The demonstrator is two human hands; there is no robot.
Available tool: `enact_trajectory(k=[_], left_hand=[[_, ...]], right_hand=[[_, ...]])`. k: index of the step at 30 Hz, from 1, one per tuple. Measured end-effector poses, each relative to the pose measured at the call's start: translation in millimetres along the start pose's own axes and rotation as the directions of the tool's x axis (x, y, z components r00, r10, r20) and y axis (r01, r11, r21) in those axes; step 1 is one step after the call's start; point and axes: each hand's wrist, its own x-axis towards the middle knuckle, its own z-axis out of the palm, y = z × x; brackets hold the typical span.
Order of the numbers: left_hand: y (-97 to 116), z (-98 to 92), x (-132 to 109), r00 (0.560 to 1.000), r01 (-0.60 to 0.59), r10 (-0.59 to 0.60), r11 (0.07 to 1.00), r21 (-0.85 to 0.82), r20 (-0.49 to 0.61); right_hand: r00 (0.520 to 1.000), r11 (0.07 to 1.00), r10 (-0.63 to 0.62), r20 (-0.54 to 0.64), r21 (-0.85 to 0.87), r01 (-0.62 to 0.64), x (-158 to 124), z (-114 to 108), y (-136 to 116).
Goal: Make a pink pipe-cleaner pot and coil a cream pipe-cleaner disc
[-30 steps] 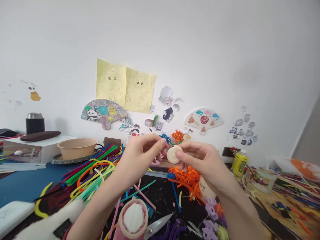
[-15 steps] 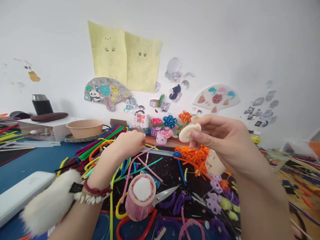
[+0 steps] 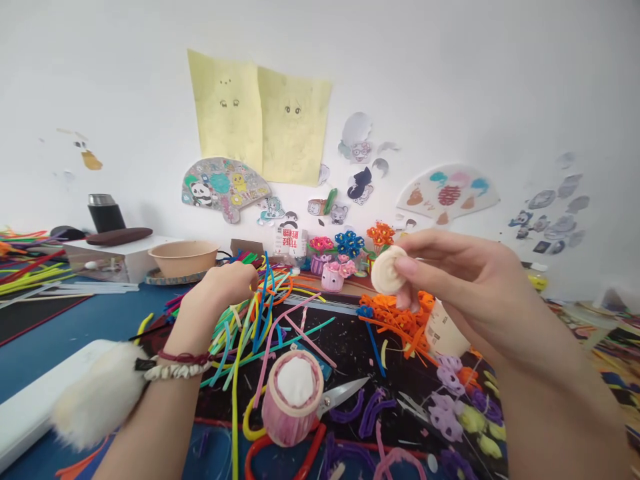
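In my right hand [image 3: 440, 273] a small round cream coil [image 3: 386, 272], which looks like a wound pipe cleaner, is pinched between thumb and fingers, raised above the desk. My left hand [image 3: 227, 287] is closed at the heap of loose colored pipe cleaners [image 3: 245, 327]; strands stick up by its curled fingers, whose tips are hidden. Below and between the hands stands a pink ribbed pot [image 3: 285, 420] with a cream rim and white filling. Red-handled scissors [image 3: 345, 393] lie partly behind it, blades pointing right.
Orange pipe cleaner pieces [image 3: 400, 327] lie below my right hand, with lilac flowers [image 3: 447, 410] nearer me. Finished flower pots [image 3: 333, 277] stand at the wall. A tan bowl [image 3: 184, 257] and a white box [image 3: 125, 257] are at left. Purple pieces [image 3: 375, 410] lie by the scissors.
My left hand has drawn back to the left, and pipe cleaners in the heap have shifted and risen. My right hand has turned the coil more face-on. The view has swung slightly left.
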Motion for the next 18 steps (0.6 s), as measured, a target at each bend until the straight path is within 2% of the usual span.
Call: enact_trajectory(k=[4,9,12,18], left_hand=[[-15,5.5,0,0.989,0.142,-0.143,0.989,0.031,0.032],[-32,6.3,-5,0.968,0.248,-0.249,0.968,0.038,0.023],[-39,7.8,-7,0.961,0.271,-0.272,0.962,0.024,0.047],[-46,11.3,-4,0.954,0.249,-0.238,0.968,-0.039,0.181]], right_hand=[[1.0,1.0,0.01,-0.029,-0.027,-0.01,1,1,1],[1.0,0.999,0.016,-0.015,-0.03,-0.017,0,3,1],[1.0,1.0,0.018,0.011,-0.018,-0.018,0,4,1],[0.999,0.999,0.039,0.011,-0.038,-0.038,1,3,3]])
